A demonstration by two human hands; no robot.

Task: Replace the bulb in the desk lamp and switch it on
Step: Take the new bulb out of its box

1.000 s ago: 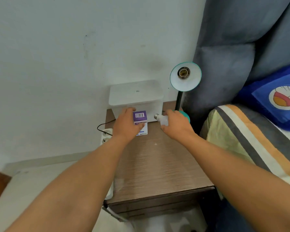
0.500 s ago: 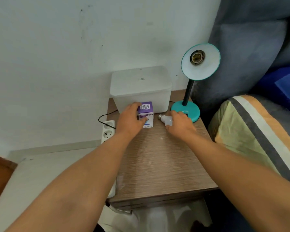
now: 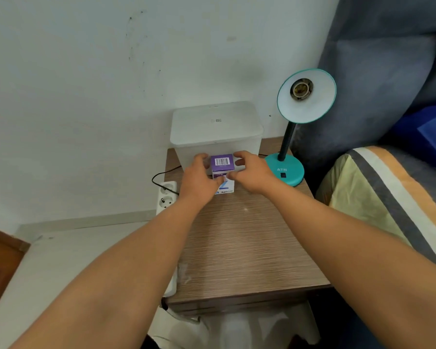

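Note:
A teal desk lamp stands at the back right of the wooden nightstand. Its shade tilts towards me and the socket in it is bare, with no bulb. A small purple and white bulb box stands upright in front of the white container. My left hand grips the box from the left. From the right, my right hand holds it with fingers at its top corner and thumb on its front. The loose bulb is hidden from view.
A translucent white lidded container sits against the wall behind the box. A white power strip with a black cord hangs at the nightstand's left side. A striped pillow and grey headboard are on the right.
My right hand has left the loose white bulb lying near the lamp base and moved left onto the box. The left hand stayed on the box. The camera shifted, and the bulb went out of sight.

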